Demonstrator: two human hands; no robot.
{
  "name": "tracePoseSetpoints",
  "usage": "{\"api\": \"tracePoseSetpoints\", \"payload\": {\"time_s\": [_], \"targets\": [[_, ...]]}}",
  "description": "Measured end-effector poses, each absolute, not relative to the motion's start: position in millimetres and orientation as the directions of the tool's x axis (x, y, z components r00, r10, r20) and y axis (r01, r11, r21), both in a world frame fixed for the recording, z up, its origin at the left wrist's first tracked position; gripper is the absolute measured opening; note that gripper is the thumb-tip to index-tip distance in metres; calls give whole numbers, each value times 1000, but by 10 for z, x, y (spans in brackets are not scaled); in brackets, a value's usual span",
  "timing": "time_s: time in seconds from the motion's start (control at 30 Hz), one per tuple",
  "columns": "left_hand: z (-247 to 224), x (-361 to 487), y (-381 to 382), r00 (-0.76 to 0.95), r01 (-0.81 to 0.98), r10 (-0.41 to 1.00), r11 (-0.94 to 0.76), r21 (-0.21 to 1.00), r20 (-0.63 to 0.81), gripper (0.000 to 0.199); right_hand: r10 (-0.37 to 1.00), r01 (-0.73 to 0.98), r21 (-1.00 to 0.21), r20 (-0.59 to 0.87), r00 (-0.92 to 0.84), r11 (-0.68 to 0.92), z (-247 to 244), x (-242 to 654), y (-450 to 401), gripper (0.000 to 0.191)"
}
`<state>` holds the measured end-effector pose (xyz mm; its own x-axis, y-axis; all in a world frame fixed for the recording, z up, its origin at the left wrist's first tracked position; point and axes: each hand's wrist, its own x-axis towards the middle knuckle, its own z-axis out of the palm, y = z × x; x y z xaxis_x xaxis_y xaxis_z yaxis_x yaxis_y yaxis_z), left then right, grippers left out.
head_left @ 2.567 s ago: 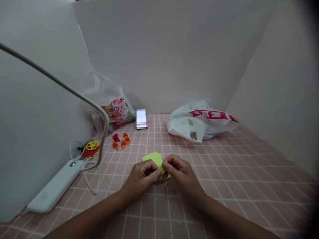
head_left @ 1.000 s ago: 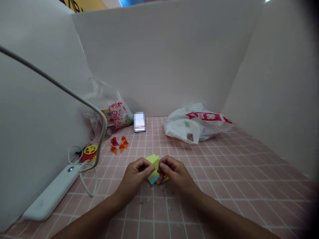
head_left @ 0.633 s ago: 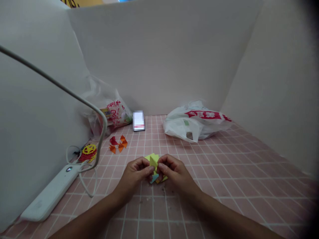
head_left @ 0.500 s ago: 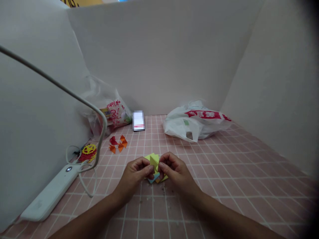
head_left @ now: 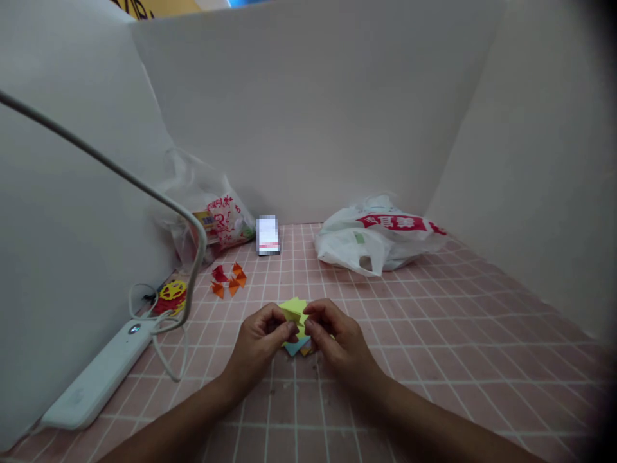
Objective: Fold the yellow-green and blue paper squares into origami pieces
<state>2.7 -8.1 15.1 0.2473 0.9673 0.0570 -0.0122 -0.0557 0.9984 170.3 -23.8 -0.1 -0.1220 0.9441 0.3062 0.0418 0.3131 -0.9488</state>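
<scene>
The folded yellow paper (head_left: 291, 313), now tipped flatter, is above the note stack (head_left: 301, 334), pinched in the left hand's (head_left: 260, 334) closed grip. The right hand's (head_left: 341, 335) fingertips have parted slightly — no paper is visible between them, so the left apparently supports it alone. Beyond the stack: left, a clear printed bag (head_left: 230, 222) containing a packet (head_left: 204, 222); right, a white bag (head_left: 385, 238) — contents not discernible.

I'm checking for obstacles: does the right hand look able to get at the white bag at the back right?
Probably yes: only pink gridded tabletop shows between the right hand and the white bag, though it may be a stretch forward.
</scene>
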Motion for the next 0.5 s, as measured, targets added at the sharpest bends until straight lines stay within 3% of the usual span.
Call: {"api": "tracePoseSetpoints", "payload": {"time_s": [0.5], "targets": [[96, -1, -86, 314, 54, 935, -192, 980, 165, 16, 895, 132, -893, 402, -193, 430, 35, 1713, -222, 11]]}}
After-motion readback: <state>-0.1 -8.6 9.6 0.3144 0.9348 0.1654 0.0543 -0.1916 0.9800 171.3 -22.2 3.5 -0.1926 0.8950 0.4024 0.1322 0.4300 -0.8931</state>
